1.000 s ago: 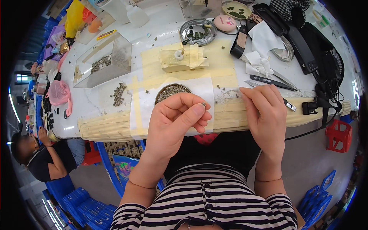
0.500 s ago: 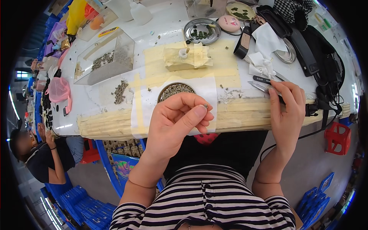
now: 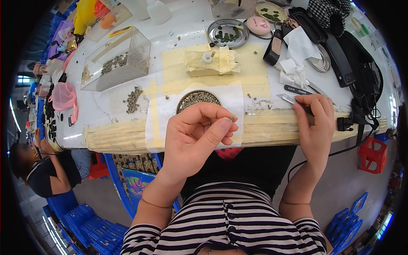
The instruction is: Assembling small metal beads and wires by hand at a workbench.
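My left hand pinches a tiny grey metal piece between thumb and forefinger, above the table's near edge. Just beyond it, partly covered by the hand, a round tin is full of small metal pieces. At the right, my right hand has its thumb and fingers closed around the handle of a craft knife, which lies low over the table with its blade pointing left. Black tweezers lie just beyond that hand.
A taped block with a small white cup stands behind the tin. Left of it are loose metal pieces and a clear box. A metal plate holds dark green pieces. Cloths, straps and a bag crowd the right. Another person sits at left.
My right hand has moved slightly left and nearer, off the tweezers and onto the craft knife. My left hand keeps its pinch on the tiny piece. The view has shifted slightly.
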A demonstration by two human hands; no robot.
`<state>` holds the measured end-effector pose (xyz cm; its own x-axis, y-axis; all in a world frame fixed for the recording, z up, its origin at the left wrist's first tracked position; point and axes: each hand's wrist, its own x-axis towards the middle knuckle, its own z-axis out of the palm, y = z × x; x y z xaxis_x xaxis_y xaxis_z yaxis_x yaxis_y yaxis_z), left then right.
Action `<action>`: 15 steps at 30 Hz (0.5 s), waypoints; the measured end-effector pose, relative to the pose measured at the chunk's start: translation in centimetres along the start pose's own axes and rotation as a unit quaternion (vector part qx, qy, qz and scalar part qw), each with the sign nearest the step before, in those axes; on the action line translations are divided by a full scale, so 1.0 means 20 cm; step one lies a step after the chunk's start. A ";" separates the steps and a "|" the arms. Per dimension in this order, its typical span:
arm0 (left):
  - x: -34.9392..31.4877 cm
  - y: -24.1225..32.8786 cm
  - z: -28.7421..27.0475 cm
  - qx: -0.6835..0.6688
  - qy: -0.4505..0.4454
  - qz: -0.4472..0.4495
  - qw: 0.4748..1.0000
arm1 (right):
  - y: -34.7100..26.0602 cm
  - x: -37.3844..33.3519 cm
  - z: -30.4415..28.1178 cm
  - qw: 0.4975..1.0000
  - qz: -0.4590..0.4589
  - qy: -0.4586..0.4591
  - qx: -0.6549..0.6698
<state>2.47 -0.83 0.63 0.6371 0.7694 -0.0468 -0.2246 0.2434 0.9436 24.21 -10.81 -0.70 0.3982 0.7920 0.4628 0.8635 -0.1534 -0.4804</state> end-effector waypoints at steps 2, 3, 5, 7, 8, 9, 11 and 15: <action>0.00 0.00 -0.01 -0.005 0.001 -0.007 1.000 | 0.00 0.01 0.00 1.000 0.005 -0.025 0.004; 0.00 0.00 -0.01 -0.004 -0.004 -0.011 1.000 | 0.00 0.02 -0.01 1.000 -0.002 -0.029 0.005; 0.00 0.01 -0.02 -0.001 -0.013 -0.020 1.000 | 0.01 0.02 -0.01 0.999 -0.015 -0.039 0.006; 0.00 0.01 -0.03 -0.006 -0.014 -0.024 1.000 | 0.00 0.01 0.00 0.998 0.014 -0.009 0.055; 0.00 0.01 -0.03 -0.008 -0.015 -0.027 0.999 | -0.01 0.01 0.01 0.996 0.029 0.006 0.079; 0.00 0.01 -0.04 -0.016 -0.020 -0.037 0.999 | -0.03 0.00 0.01 0.992 0.037 0.024 0.122; 0.00 0.01 -0.04 -0.032 -0.032 -0.056 0.997 | -0.09 -0.01 0.01 0.975 0.053 0.060 0.205; -0.01 0.02 -0.05 -0.060 -0.016 -0.081 0.995 | -0.28 0.02 -0.04 0.972 -0.029 -0.059 0.224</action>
<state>1.56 -0.29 0.80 0.6948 0.6958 -0.1819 -0.2025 0.4320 0.8788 19.84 -10.18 2.78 0.2920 0.8582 0.4223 0.6513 0.1450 -0.7449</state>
